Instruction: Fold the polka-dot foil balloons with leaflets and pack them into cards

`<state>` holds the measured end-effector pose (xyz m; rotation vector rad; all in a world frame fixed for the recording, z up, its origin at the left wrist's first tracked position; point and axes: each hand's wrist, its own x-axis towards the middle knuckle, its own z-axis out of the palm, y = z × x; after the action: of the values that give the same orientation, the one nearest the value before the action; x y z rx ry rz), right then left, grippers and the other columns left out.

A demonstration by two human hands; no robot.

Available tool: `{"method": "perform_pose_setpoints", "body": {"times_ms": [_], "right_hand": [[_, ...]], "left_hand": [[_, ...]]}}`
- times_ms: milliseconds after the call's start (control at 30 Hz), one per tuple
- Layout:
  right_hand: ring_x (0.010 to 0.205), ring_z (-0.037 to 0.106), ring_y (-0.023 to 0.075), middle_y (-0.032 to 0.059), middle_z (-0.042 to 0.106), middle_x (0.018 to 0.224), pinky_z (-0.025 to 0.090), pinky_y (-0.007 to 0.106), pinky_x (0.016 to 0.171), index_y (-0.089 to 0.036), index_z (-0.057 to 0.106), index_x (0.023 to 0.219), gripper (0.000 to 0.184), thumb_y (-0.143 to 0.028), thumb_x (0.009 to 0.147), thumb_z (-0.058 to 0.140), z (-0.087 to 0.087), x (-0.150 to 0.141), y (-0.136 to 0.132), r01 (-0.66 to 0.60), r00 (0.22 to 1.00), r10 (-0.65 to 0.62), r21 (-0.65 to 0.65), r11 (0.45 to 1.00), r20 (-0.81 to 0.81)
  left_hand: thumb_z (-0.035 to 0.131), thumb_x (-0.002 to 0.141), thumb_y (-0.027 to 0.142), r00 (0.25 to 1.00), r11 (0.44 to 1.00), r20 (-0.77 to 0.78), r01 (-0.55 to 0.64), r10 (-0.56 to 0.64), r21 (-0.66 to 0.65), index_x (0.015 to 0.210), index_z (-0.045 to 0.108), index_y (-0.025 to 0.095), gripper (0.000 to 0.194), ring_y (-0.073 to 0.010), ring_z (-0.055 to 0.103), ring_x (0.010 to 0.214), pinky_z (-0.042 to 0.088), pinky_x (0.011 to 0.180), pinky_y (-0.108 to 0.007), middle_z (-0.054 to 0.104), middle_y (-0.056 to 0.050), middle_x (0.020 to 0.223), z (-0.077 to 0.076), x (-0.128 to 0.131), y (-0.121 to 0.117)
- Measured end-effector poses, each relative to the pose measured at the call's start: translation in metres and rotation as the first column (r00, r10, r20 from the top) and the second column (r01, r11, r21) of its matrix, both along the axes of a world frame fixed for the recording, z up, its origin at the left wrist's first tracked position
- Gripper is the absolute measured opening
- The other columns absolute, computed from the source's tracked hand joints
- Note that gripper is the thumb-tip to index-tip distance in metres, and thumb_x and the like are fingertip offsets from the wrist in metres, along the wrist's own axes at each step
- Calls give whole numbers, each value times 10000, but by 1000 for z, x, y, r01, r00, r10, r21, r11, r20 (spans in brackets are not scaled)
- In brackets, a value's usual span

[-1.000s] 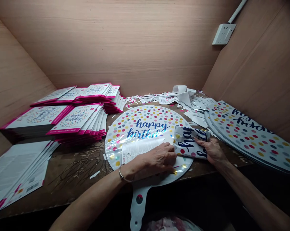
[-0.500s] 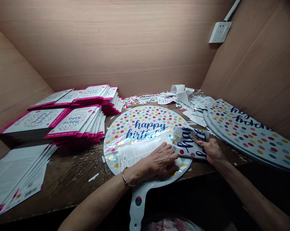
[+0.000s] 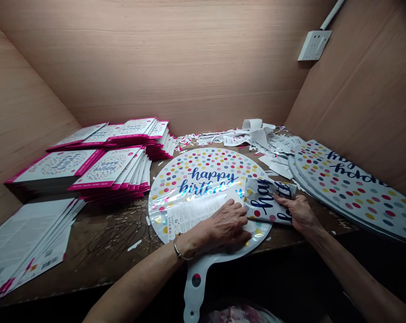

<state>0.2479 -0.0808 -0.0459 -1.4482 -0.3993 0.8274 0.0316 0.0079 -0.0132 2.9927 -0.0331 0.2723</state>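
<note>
The left hand (image 3: 228,223) is lying palm-down with its fingers together, pressing on the edge of a white printed sheet (image 3: 194,214), though I cannot tell whether it is gripping the sheet. A metal bangle (image 3: 179,250) is circling that wrist. The right hand (image 3: 299,213) is pinching a folded foil balloon (image 3: 265,201), printed with large navy script and coloured dots, between its thumb and fingers, just beside the left hand. Under both hands, a round foil balloon (image 3: 205,168) printed "happy birthday" is lying flat on the table (image 3: 102,237), with the white sheet resting across its lower half and the folded balloon overlapping its right edge. Its white tail (image 3: 194,291) is hanging over the table's near edge, below the left forearm. To the right of the right hand, a stack of flat dotted balloons (image 3: 354,190) is fanning out. To the left of the left hand, stacks of pink-edged balloon packets (image 3: 110,168) are standing in rows, with white-backed packets (image 3: 28,242) nearer the table's edge. Beyond the hands, paper scraps (image 3: 253,139) are heaped against the wooden back panel (image 3: 156,58), and a white wall socket (image 3: 314,45) is mounted high on the right panel.
</note>
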Motion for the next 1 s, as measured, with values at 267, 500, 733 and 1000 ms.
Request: {"method": "perform_pose_setpoints", "body": {"times_ms": [267, 500, 733, 1000], "right_hand": [[765, 661, 250, 47, 706, 758, 561, 358, 709, -172, 690, 705, 290, -305, 478, 811, 0, -1, 0, 0, 1000, 0, -14, 1000, 12], [750, 662, 245, 45, 702, 739, 561, 345, 680, -177, 678, 713, 272, -311, 507, 795, 1, -2, 0, -24, 999, 26, -36, 999, 39], [687, 646, 197, 20, 700, 726, 540, 288, 626, -181, 684, 701, 311, -325, 460, 819, 9, -5, 4, -57, 998, 58, -38, 998, 39], [473, 563, 145, 7, 652, 575, 444, 235, 427, -152, 664, 648, 298, -333, 463, 812, 21, -9, 7, -311, 945, 321, -126, 942, 67]], "left_hand": [[494, 838, 384, 1000, 1000, 0, 11, -11, -1, 726, 502, 175, 237, -160, 428, 760, 314, 791, -309, 506, -28, 758, -5, 2, -2], [473, 852, 412, 1000, 1000, 19, -23, 23, -15, 711, 524, 172, 283, -159, 433, 772, 310, 814, -316, 502, -30, 759, -5, 0, -1], [478, 828, 437, 999, 998, 32, -35, 33, 56, 688, 537, 162, 314, -177, 433, 781, 307, 802, -344, 515, -46, 763, -7, 1, -1], [394, 877, 509, 993, 996, 113, -31, 21, 87, 809, 533, 161, 381, -161, 430, 704, 312, 710, -317, 521, -39, 746, -2, -1, -4]]}}
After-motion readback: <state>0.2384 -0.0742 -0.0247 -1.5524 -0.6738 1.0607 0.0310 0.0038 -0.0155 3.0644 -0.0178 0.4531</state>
